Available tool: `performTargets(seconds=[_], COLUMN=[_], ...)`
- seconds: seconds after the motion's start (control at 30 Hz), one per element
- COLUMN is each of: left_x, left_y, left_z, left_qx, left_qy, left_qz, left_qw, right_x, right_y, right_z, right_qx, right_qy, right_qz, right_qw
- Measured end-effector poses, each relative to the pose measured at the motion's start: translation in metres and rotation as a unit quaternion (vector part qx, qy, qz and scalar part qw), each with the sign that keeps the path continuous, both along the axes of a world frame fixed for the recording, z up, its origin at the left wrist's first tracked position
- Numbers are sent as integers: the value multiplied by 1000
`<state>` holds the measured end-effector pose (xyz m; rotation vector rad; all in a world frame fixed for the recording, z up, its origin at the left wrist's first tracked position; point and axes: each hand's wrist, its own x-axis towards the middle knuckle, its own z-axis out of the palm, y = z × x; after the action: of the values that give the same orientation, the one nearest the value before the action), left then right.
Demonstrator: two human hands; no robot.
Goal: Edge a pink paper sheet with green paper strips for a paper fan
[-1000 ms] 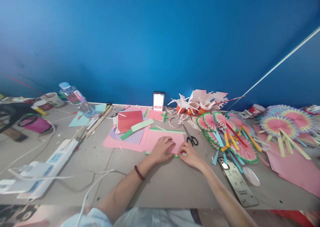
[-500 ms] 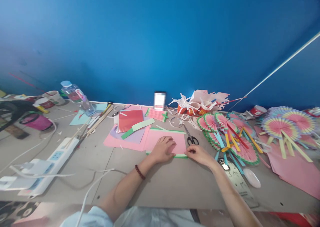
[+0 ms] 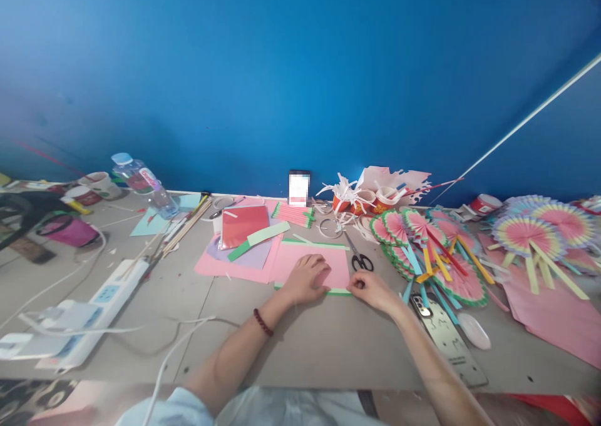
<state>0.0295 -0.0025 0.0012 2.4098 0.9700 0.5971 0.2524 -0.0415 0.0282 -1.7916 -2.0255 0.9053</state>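
A pink sheet of paper (image 3: 338, 266) lies on the table in front of me, with green strips along its far and near edges. My left hand (image 3: 305, 279) rests palm down on the sheet, fingers stretched out. At the sheet's near right corner, my right hand (image 3: 373, 290) has its thumb and forefinger pinched together on the end of the near green strip (image 3: 339, 291). Black-handled scissors (image 3: 362, 263) lie just beyond my right hand. Left of the sheet, a two-tone green strip (image 3: 258, 239) lies across a red packet (image 3: 245, 226) and purple paper.
Folded paper fans (image 3: 425, 238) and a phone (image 3: 446, 338) lie to the right, near a white mouse (image 3: 474, 331). Cups of paper scraps (image 3: 364, 202) stand by the wall. A power strip (image 3: 106, 301), cables and a tilted bottle (image 3: 145, 182) occupy the left.
Both hands keep almost the same place on the pink sheet. The view has shifted very slightly.
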Motion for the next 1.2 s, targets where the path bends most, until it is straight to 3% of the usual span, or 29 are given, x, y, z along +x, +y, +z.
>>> performTargets(seconds=[0.87,0.97,1.1,1.2], left_x=[-1,-1,-1,-1], left_y=[0,0,-1,-1], left_z=[-1,-1,0,-1], left_qx=[5,2,4,12], left_qy=[5,7,7,12], left_qz=[1,1,-1,-5], left_qw=[1000,1000,1000,1000], right_x=[-4,1,1,-14], right_y=[-7,-12,-27,-44], right_z=[-17,-17,-17,-20], right_qx=[116,152,257,325], right_qy=[-22,8,-1,-34], right_qz=[-21,-49,-147,-103], right_qw=[993,987,955,939])
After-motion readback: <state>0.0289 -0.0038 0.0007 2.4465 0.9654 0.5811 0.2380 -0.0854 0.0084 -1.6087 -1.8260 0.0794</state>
